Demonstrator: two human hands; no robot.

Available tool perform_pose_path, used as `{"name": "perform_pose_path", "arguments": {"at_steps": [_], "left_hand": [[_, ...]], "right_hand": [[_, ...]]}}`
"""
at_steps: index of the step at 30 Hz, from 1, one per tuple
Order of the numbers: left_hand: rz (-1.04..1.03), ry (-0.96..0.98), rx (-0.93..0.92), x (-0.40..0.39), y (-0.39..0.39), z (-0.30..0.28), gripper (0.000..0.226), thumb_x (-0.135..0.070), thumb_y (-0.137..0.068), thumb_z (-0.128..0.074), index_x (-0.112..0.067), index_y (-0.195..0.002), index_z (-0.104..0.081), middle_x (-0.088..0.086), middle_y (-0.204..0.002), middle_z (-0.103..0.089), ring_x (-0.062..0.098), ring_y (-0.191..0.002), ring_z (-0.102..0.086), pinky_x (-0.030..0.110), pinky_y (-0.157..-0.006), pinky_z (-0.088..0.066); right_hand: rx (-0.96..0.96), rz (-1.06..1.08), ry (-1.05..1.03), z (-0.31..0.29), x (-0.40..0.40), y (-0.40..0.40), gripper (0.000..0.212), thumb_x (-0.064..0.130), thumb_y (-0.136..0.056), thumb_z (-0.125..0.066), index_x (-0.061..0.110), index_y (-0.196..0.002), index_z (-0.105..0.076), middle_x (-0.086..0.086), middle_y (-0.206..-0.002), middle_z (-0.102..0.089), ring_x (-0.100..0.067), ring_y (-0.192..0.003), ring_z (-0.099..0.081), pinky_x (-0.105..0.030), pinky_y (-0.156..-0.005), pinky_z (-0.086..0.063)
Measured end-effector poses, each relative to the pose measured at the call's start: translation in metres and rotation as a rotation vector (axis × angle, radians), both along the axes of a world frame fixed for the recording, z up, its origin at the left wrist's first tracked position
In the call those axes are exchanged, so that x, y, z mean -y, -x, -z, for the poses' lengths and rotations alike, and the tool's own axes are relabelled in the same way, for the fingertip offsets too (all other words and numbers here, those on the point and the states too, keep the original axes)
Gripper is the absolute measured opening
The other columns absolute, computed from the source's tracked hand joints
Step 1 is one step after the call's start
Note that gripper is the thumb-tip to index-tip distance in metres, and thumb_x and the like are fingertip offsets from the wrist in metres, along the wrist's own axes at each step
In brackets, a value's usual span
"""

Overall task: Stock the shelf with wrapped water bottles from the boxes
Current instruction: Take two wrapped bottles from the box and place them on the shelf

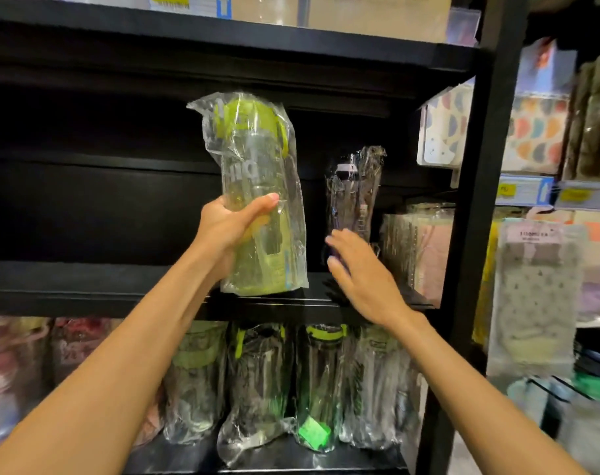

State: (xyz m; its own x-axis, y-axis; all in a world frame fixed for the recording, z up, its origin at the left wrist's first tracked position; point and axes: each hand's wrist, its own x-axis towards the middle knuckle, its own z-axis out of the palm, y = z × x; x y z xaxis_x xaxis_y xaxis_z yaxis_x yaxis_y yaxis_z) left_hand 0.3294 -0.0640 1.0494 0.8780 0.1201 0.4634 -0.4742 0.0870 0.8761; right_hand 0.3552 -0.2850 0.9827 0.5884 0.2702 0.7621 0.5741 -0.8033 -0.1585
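Left hand (pixel 228 228) gripping green-lidded wrapped bottle (pixel 261 200), upright above shelf (pixel 86 286) | right hand (pixel 360 272) reaching, fingers extended, touching purple-capped wrapped bottle (pixel 355 193)

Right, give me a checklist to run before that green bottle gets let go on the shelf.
1. Grip: left hand is wrapped round the green-lidded wrapped bottle. Ok.
2. Upright: the bottle leans a little, top toward the left. Not ok yet.
3. Base seated on the middle shelf: the wrap's bottom is at the front edge; full contact cannot tell.
4. Right hand: open, at the base of the dark wrapped bottle; whether it touches cannot tell.
5. Room: dark space left of the green bottle. Ok.
6. Neighbour: the dark bottle stands upright. Ok.
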Motion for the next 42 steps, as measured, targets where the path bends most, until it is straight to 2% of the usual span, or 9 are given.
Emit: {"name": "perform_pose_path", "arguments": {"at_steps": [4,8,11,16,21,28,31,36,42], "left_hand": [[-0.001,-0.021,0.027,0.013,-0.038,-0.009,0.081,-0.041,-0.056,-0.085,-0.013,-0.125,-0.050,0.001,-0.111,-0.065,0.015,-0.100,-0.064,0.037,-0.091,-0.051],[-0.023,-0.106,-0.039,0.023,-0.079,-0.011,0.099,-0.051,-0.046,-0.086,-0.009,-0.126,-0.047,0.002,-0.119,-0.059,0.017,-0.109,-0.057,0.037,-0.097,-0.045],[-0.011,-0.136,-0.152,0.030,-0.100,-0.011,0.089,-0.045,-0.054,-0.086,-0.005,-0.126,-0.052,0.007,-0.129,-0.055,0.022,-0.118,-0.051,0.036,-0.102,-0.039],[-0.029,-0.255,-0.140,0.044,-0.125,-0.006,0.103,-0.027,-0.068,-0.082,-0.018,-0.147,-0.017,0.008,-0.148,-0.032,0.029,-0.134,-0.033,0.043,-0.106,-0.031],[-0.074,-0.285,-0.163,0.049,-0.141,-0.001,0.117,-0.032,-0.059,-0.086,-0.021,-0.150,-0.014,0.008,-0.154,-0.024,0.031,-0.139,-0.027,0.051,-0.110,-0.029],[-0.102,-0.375,-0.190,0.052,-0.150,0.001,0.111,-0.035,-0.067,-0.082,-0.022,-0.150,-0.010,0.006,-0.156,-0.020,0.030,-0.140,-0.024,0.045,-0.110,-0.027],[-0.126,-0.443,-0.212,0.051,-0.149,-0.001,0.110,-0.038,-0.069,-0.080,-0.021,-0.151,-0.007,0.008,-0.156,-0.018,0.031,-0.141,-0.023,0.043,-0.110,-0.027],[-0.168,-0.455,-0.238,0.052,-0.148,-0.003,0.111,-0.039,-0.068,-0.080,-0.016,-0.150,-0.010,0.012,-0.153,-0.027,0.033,-0.138,-0.030,0.042,-0.109,-0.031],[-0.198,-0.485,-0.233,0.056,-0.149,-0.001,0.100,-0.041,-0.073,-0.076,-0.012,-0.149,-0.016,0.013,-0.151,-0.031,0.033,-0.135,-0.034,0.041,-0.106,-0.035]], "right_hand": [[-0.109,0.043,0.232,0.020,0.012,0.019,0.061,0.052,-0.095,-0.021,0.022,-0.146,-0.035,0.009,-0.151,-0.032,-0.006,-0.142,-0.020,-0.023,-0.115,-0.011],[-0.026,0.063,0.341,0.031,0.016,0.023,0.073,0.054,-0.096,-0.005,0.013,-0.125,-0.058,-0.001,-0.126,-0.060,-0.018,-0.119,-0.053,-0.026,-0.102,-0.037],[-0.054,0.062,0.352,0.033,0.017,0.021,0.071,0.051,-0.096,-0.003,0.014,-0.120,-0.058,0.000,-0.117,-0.062,-0.020,-0.109,-0.057,-0.033,-0.092,-0.045],[-0.053,0.041,0.342,0.034,0.018,0.022,0.073,0.052,-0.094,-0.003,0.014,-0.130,-0.053,0.003,-0.129,-0.058,-0.016,-0.119,-0.052,-0.032,-0.097,-0.045],[-0.081,0.034,0.351,0.032,0.016,0.024,0.073,0.052,-0.093,-0.002,0.013,-0.129,-0.053,0.002,-0.128,-0.057,-0.017,-0.119,-0.051,-0.035,-0.094,-0.046],[-0.096,0.060,0.400,0.032,0.014,0.023,0.069,0.048,-0.096,-0.005,0.011,-0.127,-0.054,0.000,-0.124,-0.059,-0.018,-0.113,-0.053,-0.029,-0.094,-0.041],[-0.096,0.074,0.407,0.032,0.013,0.021,0.069,0.047,-0.096,-0.006,0.008,-0.123,-0.056,-0.004,-0.118,-0.062,-0.022,-0.106,-0.057,-0.033,-0.090,-0.044],[-0.074,0.103,0.419,0.032,0.011,0.022,0.063,0.046,-0.098,-0.009,0.009,-0.114,-0.057,-0.004,-0.107,-0.063,-0.024,-0.095,-0.058,-0.038,-0.081,-0.046],[-0.076,0.117,0.424,0.032,0.010,0.022,0.072,0.047,-0.095,0.002,0.010,-0.108,-0.057,-0.004,-0.103,-0.062,-0.024,-0.092,-0.057,-0.040,-0.079,-0.046]]}}
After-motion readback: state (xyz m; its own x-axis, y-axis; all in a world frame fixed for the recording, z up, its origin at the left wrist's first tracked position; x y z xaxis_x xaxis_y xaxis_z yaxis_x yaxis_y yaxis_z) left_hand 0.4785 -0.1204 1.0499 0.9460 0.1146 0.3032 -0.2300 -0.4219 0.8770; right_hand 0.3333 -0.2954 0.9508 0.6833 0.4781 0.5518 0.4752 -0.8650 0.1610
